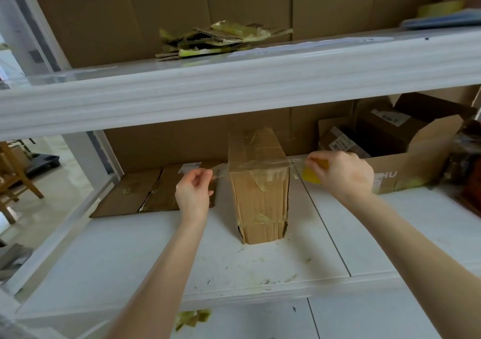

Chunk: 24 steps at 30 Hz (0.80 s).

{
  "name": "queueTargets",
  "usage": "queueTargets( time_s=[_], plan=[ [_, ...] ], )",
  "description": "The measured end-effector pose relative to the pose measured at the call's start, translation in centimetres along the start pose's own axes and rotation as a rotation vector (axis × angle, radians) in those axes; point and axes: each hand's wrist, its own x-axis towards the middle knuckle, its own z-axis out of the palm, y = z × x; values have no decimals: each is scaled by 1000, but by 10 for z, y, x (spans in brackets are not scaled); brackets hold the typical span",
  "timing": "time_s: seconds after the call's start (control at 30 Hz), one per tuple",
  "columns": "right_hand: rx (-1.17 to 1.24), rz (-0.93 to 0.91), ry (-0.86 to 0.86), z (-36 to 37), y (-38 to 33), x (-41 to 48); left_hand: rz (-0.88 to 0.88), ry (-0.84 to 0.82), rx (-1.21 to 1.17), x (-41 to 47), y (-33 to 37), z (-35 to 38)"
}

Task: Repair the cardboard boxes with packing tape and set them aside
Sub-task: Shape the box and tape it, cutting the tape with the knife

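A narrow brown cardboard box (260,187) stands on end in the middle of the white shelf (234,266), with old tape patches on its top and front. A strip of clear packing tape (263,165) stretches across its top front edge. My left hand (194,190) pinches the tape's free end just left of the box. On the box's right side, my right hand (341,173) grips a yellow tape roll (311,174), mostly hidden by the fingers.
A flattened cardboard box (153,195) lies on the shelf to the left. An open cardboard box (406,151) holding smaller boxes stands at the right. Cardboard scraps with tape (221,39) lie on the upper shelf (234,83). A wooden chair (13,177) stands at far left.
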Motion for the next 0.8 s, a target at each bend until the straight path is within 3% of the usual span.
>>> queueTargets(
  time_s=[0.17, 0.33, 0.67, 0.8],
  plan=[
    [33, 29, -71, 20, -2, 17, -179, -157, 3, 20, -12, 23],
    [55, 49, -193, 34, -15, 31, -341, -317, -151, 22, -14, 42],
    [145, -28, -240, 40, -30, 13, -135, -169, 1, 7, -17, 3],
    [138, -28, -235, 41, -31, 14, -298, -205, -120, -2, -17, 1]
  ],
)
